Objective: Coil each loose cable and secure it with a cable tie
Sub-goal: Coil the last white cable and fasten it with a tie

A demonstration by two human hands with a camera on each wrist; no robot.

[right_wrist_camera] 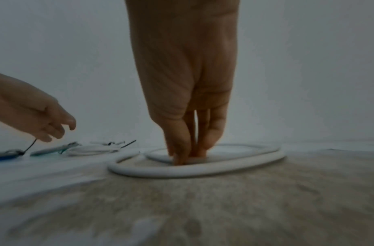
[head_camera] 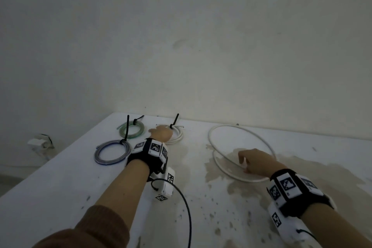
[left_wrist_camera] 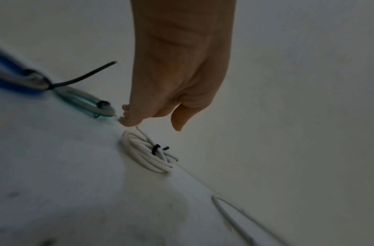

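Observation:
A large loose white cable (head_camera: 221,133) lies in wide loops on the white table (head_camera: 60,177), right of centre. My right hand (head_camera: 244,167) reaches down onto its near side. In the right wrist view the thumb and fingertips (right_wrist_camera: 179,159) pinch the inner strand of this cable (right_wrist_camera: 202,172). At the back lie three coils, each with a black tie: blue (head_camera: 111,154), green (head_camera: 131,131) and a small white one (head_camera: 179,137). My left hand (head_camera: 160,133) hovers beside the small white coil (left_wrist_camera: 148,154), fingers (left_wrist_camera: 129,119) hanging loosely and holding nothing.
The wall (head_camera: 201,46) rises right behind the table's far edge. A brown stained patch (head_camera: 261,191) covers the near right of the tabletop. A thin black cord (head_camera: 187,207) curves from my left wrist unit over the near middle. A white box (head_camera: 39,143) sits beyond the left edge.

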